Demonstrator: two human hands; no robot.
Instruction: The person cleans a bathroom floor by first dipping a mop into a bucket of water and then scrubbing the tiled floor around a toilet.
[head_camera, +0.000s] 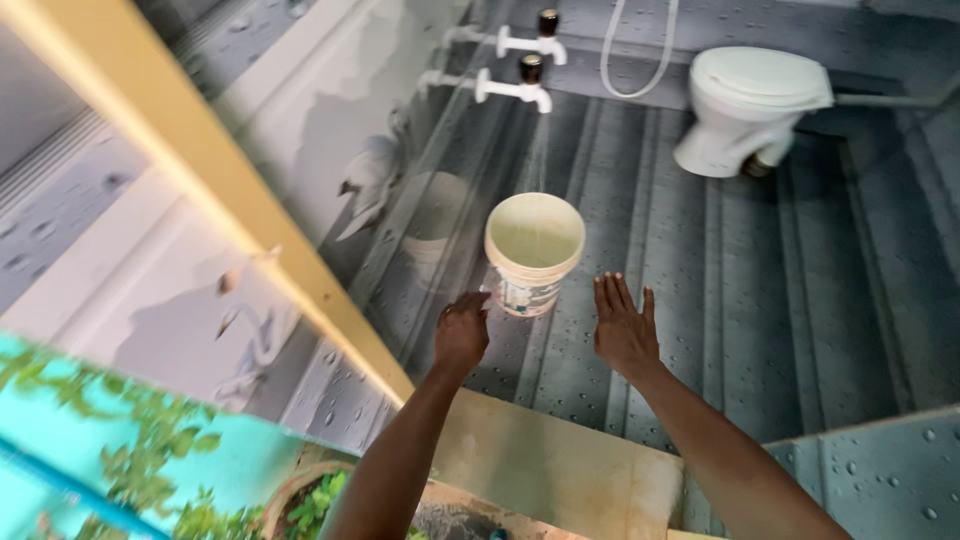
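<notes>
Below, a cream plastic bucket is approached: the left hand, loosely curled, and the right hand, spread open, are held just beside it, beneath the lower tap.

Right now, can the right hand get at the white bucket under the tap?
Probably yes. The right hand is open, just beside and below the bucket, with only bare floor between them. The left hand flanks the other side.
</notes>
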